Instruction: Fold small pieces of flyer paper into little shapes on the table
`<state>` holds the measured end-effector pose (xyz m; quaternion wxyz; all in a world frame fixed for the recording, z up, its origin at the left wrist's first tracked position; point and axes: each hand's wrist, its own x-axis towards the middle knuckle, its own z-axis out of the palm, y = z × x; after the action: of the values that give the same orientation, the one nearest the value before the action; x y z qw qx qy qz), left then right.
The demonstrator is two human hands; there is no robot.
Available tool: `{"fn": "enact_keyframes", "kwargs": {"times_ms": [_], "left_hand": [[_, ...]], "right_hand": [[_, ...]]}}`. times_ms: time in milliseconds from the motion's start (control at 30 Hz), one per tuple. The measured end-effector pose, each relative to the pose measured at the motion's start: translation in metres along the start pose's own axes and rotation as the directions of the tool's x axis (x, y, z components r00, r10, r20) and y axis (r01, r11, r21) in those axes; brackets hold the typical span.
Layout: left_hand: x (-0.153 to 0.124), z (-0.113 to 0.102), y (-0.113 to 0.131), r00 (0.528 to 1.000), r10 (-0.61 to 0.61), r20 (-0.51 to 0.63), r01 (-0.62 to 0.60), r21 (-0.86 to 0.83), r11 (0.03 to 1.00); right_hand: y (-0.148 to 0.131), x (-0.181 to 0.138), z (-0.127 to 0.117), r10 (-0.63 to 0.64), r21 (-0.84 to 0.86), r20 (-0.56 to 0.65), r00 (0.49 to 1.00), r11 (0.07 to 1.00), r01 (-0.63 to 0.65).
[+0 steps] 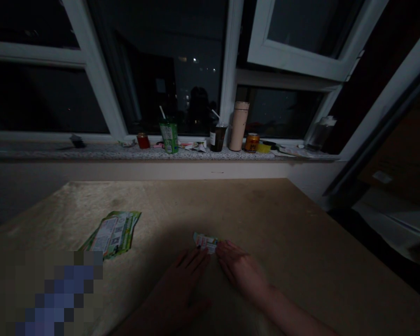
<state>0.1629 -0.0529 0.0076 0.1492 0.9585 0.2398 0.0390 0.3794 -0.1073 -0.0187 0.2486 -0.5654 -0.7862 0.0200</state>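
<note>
A small green and white printed packet (206, 243) lies on the brown tabletop (266, 219) in front of me. My left hand (185, 277) rests palm down just below it, fingers stretched out and their tips at the packet's lower edge. My right hand (241, 266) comes in from the right. Its fingers are pressed together over the packet's right end, covering that end; the thumb is mostly hidden. Farther left on the table are flat green pouches (117, 233) with a printed label and square codes, partly overlapping.
A blurred block of pixels covers the lower left. Along the stone windowsill (192, 155) stand a red jar (143, 140), a green cup (169, 137) with a straw, a dark drink cup (217, 137), a pink flask (239, 126), an amber jar (252, 143) and a clear bottle (321, 133).
</note>
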Motion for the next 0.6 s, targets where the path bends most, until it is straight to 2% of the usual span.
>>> {"fn": "enact_keyframes", "kwargs": {"times_ms": [267,433,600], "left_hand": [[-0.005,-0.006,-0.019,0.994,0.102,0.024,-0.102,0.006,0.995],[-0.004,-0.003,-0.014,0.996,0.085,0.020,-0.086,0.058,0.995],[0.000,-0.003,-0.004,0.999,0.042,0.023,-0.042,0.021,0.999]], "right_hand": [[-0.001,0.003,-0.008,-0.055,-0.061,-0.036,0.998,0.997,0.053],[0.001,0.002,-0.006,-0.036,-0.067,-0.066,0.997,0.997,0.031],[0.001,0.000,-0.004,0.006,-0.136,-0.073,0.997,0.991,-0.016]]}}
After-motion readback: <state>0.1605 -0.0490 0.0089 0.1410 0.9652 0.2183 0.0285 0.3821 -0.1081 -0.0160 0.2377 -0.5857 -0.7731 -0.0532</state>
